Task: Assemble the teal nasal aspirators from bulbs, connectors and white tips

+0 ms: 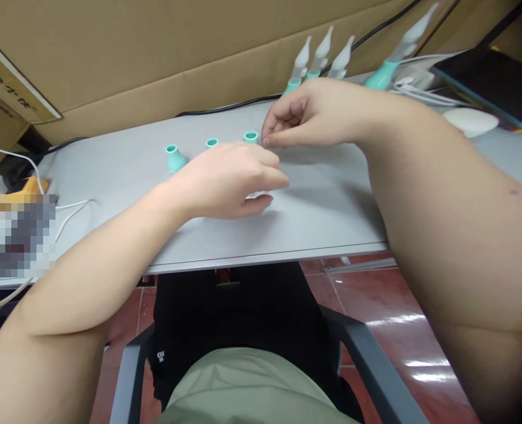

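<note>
Three teal rubber bulbs with open round necks stand on the grey table: a left bulb [175, 159], a middle bulb [212, 143] and a right bulb [250, 137]. My left hand [236, 179] is curled low over the table in front of them, hiding parts of the middle and right bulbs. A small whitish, see-through bit shows between its thumb and fingers; its kind is unclear. Close beside the right bulb's rim, my right hand [305, 118] has thumb and fingertips pinched together; whatever they hold is hidden. Something clear, barely visible, lies by the left bulb's base.
Several nasal aspirators [321, 50] with teal bulbs and white tips stand along the back. Another aspirator [399, 56] leans farther right, near white cables, a white oval object [472, 122] and a dark flat item [492, 85]. A cardboard wall [155, 53] borders the table [123, 138].
</note>
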{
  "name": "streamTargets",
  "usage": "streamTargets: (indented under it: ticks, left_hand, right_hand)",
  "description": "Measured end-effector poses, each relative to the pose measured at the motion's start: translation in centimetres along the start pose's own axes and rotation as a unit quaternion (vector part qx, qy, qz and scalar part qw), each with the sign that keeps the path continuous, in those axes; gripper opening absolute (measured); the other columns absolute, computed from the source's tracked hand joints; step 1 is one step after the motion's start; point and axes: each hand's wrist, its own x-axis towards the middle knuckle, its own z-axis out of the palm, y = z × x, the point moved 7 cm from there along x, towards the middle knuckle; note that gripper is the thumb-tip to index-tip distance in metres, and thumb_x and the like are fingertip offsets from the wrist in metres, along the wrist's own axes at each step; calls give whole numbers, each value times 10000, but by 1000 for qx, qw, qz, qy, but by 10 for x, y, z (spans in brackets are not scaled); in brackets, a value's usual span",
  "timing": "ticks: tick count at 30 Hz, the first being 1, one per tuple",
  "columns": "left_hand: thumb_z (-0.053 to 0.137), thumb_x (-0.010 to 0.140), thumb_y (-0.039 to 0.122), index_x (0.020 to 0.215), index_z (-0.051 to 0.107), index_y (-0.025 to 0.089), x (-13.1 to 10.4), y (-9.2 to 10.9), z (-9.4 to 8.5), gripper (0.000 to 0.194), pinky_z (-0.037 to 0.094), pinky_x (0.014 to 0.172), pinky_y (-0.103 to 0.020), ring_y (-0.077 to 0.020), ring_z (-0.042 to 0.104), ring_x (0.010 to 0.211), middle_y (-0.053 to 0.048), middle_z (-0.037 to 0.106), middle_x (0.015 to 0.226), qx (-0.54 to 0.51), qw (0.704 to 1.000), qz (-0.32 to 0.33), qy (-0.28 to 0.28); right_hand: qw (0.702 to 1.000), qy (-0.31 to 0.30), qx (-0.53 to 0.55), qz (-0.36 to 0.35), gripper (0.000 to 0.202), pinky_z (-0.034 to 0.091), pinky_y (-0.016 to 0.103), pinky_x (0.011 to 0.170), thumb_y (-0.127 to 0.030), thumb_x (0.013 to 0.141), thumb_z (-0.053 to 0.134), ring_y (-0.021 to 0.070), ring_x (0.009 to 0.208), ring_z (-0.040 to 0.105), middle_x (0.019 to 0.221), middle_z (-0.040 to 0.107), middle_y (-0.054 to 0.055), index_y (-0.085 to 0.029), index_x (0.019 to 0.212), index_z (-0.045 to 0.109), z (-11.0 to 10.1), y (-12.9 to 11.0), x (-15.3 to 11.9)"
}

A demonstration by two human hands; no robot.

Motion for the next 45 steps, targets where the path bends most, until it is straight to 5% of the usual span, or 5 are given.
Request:
streamTargets:
  ticks: [6,13,17,21,45]
  left_hand:
    - [662,1090,49,997,926,246,3,1,6,342,615,855,-425,-283,886,1005,-74,930,1083,-28,998,-12,-54]
    - [982,994,257,911,939,322,-6,-46,-33,113,654,812,-460,-215,816,867,14,935,958,-326,884,-67,327]
    - [1152,898,335,844,930,364,-9,-70,-29,231,673,773,-490,-224,826,825,22,926,900,-406,828,-118,368]
    - [1096,930,260,825,895,355,-10,-76,-19,246,755,894,-589,-288,881,877,-36,911,928,-479,787,-142,362]
    - [779,1086,99,1052,926,233,-6,-60,-22,202,823,895,-452,-269,963,860,-14,935,840,-354,864,-232,273]
  right_hand:
    - [999,27,16,-35,204,477,351,713,-64,1013,943,134,727,648,797,816,-28,-242,914,942,0,5,5]
    - [960,98,240,-106,167,456,337,602,-238,1005,1003,111,659,666,782,824,12,-277,861,928,-11,0,4]
    - [902,73,396,-157,517,608,295,616,-675,800,1199,130,659,745,861,879,24,-247,894,925,-5,-11,3]
    - [890,87,407,-188,529,693,286,689,-593,645,1300,150,747,819,907,908,-8,-297,932,969,0,-15,3]
    - [909,125,356,-179,472,644,374,788,-493,723,1258,201,793,785,841,823,14,-297,822,840,3,-27,-2]
